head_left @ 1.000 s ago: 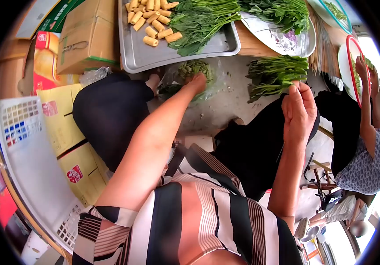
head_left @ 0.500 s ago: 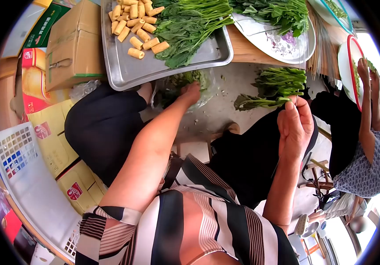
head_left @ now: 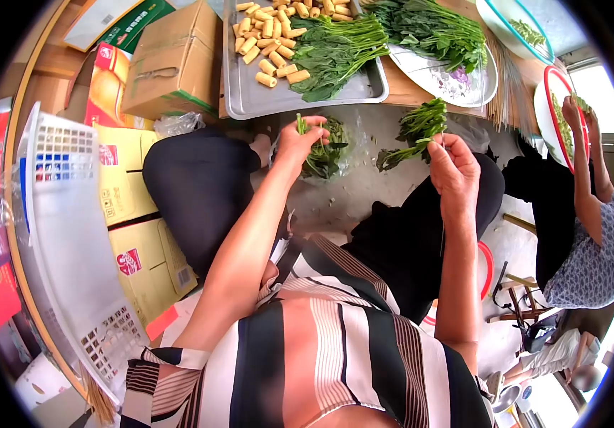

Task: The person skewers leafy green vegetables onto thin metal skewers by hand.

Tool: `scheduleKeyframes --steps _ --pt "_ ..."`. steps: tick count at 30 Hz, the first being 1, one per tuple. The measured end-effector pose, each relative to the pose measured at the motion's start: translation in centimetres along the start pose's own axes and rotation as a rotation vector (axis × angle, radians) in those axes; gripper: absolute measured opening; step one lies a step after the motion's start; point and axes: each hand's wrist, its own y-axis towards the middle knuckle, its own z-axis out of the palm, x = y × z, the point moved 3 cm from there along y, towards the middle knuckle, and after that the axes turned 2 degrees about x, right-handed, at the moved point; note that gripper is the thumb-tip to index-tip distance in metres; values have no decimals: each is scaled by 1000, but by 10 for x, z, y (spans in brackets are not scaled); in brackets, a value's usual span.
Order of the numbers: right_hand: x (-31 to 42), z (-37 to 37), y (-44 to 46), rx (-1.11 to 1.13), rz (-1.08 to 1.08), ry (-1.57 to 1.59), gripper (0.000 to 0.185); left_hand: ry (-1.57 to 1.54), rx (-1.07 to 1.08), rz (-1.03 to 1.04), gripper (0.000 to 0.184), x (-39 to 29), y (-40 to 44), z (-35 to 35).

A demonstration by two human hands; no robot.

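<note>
My left hand (head_left: 300,146) pinches a few green stems just above a clear plastic bag (head_left: 353,139) that holds cut greens (head_left: 325,158). Over at the right, my right hand (head_left: 457,167) has its thumb and fingers closed on a thin skewer. Leafy green stems (head_left: 423,123) are threaded on that skewer and stick out to the left of my fingers. Its lower end shows below my right hand, beside the wrist.
A metal tray (head_left: 307,107) bears tan rolls and leafy greens. Beside it a white plate (head_left: 478,91) holds more greens, with thin skewers (head_left: 510,89) nearby. Cardboard boxes and a white basket (head_left: 71,214) stand left. A co-worker (head_left: 589,250) works at right.
My left hand has risen out of the bag with stems between its fingers. My right hand has shifted a little left with the skewer. The view has turned slightly.
</note>
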Motion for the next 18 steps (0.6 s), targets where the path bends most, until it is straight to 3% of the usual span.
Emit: scheduleKeyframes --steps 2,4,8,12,14,18 --pt "0 6 -9 36 -16 7 7 26 55 -16 18 -26 -27 1" --pt "4 17 -21 60 -6 9 6 -189 236 195 18 -49 -51 8" --pt "17 41 -43 130 -22 17 5 -254 361 238 22 -110 -102 20" --pt "36 66 -60 179 -45 5 6 -66 374 425 24 -137 -130 37" --pt "46 76 -65 195 -68 14 7 -29 408 338 25 -141 -140 41" --pt "55 88 -70 198 -109 3 8 42 325 360 24 -138 -147 37"
